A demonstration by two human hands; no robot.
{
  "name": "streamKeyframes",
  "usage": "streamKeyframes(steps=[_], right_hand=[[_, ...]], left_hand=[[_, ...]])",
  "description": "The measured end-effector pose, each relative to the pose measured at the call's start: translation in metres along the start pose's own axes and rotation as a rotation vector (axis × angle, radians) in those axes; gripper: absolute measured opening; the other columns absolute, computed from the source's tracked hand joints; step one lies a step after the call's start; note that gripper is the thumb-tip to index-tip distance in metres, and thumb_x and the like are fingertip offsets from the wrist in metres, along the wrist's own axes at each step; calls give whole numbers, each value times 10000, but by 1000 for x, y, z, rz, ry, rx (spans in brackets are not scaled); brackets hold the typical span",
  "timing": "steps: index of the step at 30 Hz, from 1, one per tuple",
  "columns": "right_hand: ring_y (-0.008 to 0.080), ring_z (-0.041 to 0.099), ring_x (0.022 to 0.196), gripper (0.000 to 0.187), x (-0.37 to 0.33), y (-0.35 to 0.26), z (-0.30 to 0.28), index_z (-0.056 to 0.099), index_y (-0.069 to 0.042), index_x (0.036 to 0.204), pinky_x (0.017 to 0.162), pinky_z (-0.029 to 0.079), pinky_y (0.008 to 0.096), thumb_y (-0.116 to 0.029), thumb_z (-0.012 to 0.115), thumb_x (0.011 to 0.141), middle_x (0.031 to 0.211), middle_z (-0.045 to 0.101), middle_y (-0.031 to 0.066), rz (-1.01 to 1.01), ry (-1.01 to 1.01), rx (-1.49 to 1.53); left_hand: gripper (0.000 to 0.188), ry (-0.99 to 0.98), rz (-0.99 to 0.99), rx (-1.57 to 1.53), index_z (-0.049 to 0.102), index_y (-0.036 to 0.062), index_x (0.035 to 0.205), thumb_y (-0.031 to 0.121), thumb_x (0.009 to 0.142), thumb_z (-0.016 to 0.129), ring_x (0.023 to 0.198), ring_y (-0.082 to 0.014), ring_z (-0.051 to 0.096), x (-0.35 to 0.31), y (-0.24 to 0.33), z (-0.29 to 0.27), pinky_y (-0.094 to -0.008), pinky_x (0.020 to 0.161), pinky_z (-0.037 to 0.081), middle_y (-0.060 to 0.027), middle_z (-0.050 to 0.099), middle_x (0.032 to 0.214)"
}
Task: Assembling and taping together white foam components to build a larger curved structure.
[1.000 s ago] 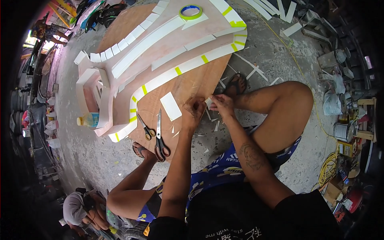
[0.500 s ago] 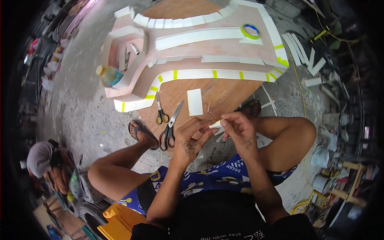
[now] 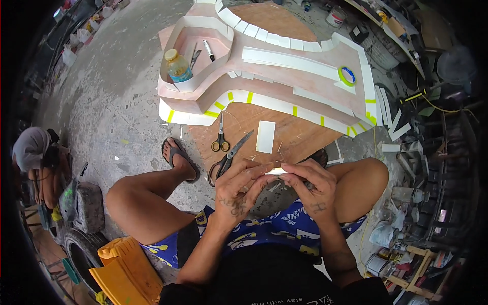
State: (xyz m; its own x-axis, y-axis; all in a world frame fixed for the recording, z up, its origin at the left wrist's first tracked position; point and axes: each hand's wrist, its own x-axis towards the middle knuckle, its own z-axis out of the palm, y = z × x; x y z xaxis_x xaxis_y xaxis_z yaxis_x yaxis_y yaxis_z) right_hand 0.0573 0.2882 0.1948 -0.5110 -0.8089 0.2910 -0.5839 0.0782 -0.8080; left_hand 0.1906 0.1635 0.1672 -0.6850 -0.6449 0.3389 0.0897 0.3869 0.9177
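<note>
A small white strip (image 3: 276, 172), perhaps card or foam board, is pinched between my two hands above the board. My left hand (image 3: 239, 188) grips its left end and my right hand (image 3: 311, 184) its right end, fingers closed; much of the strip is hidden. Large black-handled scissors (image 3: 229, 156) lie just beyond my left hand, with smaller scissors (image 3: 220, 137) farther off. A white rectangular piece (image 3: 265, 136) rests flat on the brown wooden board (image 3: 305, 124). Past it stands a pinkish moulded form (image 3: 284, 71), edged with white pieces and yellow-green tape.
On the form are a roll of tape (image 3: 347, 76), a yellow-capped bottle (image 3: 178, 66) and a marker (image 3: 208, 51). White strips (image 3: 389, 114) lie to the right. Another person (image 3: 38, 157) crouches at the left. A tyre (image 3: 86, 254) and yellow plastic part (image 3: 127, 264) are lower left.
The whole view has shifted, so the form sits farther right. My right fingers, raised before, have come down onto the strip, which now lies level between both hands.
</note>
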Motion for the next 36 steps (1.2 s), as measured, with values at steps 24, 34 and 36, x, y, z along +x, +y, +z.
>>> streamKeyframes(steps=[24, 34, 36], right_hand=[[197, 627, 752, 310, 17, -8, -22, 701, -52, 1006, 639, 520, 321, 5, 756, 706, 860, 640, 64, -259, -271, -131], [216, 641, 801, 288, 19, 1, -26, 670, -44, 1044, 665, 538, 326, -32, 701, 758, 941, 630, 62, -338, -494, -156], [216, 641, 811, 276, 20, 2, -25, 670, -42, 1041, 667, 539, 327, -40, 691, 765, 941, 629, 61, -347, -510, -169]], left_hand=[[163, -249, -130, -148, 709, -2, 958, 1, 795, 693, 777, -186, 657, 7, 14, -37, -285, 667, 493, -105, 685, 852], [149, -400, -171, -26, 695, 6, 884, 20, 740, 728, 726, -243, 646, 7, 14, -33, -323, 664, 496, -103, 675, 802], [134, -397, -178, -27, 682, 12, 850, 10, 724, 729, 729, -242, 642, 5, 10, -30, -338, 667, 493, -91, 672, 797]])
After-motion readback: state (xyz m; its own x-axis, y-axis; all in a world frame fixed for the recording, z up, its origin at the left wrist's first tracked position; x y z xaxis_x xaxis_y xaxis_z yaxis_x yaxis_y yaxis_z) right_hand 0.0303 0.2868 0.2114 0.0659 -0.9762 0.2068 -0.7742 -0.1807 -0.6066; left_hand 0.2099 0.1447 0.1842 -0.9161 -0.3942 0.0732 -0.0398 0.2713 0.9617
